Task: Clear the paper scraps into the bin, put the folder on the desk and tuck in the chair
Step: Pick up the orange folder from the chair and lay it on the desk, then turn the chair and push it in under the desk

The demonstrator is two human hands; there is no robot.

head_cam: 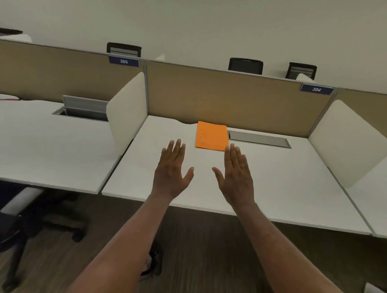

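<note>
- The orange folder (212,136) lies flat at the far middle of the desk (287,186); probably light, thin, bendy and slick.
- Left hand (172,167) and right hand (237,174) hover spread, empty; pinch its near edge.

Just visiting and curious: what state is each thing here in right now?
Flat orange paper folder: closed, lying on the white desk.
Left hand: open, holding nothing.
Right hand: open, holding nothing.
Black wheeled office chair: standing out from the desks.
Grey cable hatch: shut.
</note>
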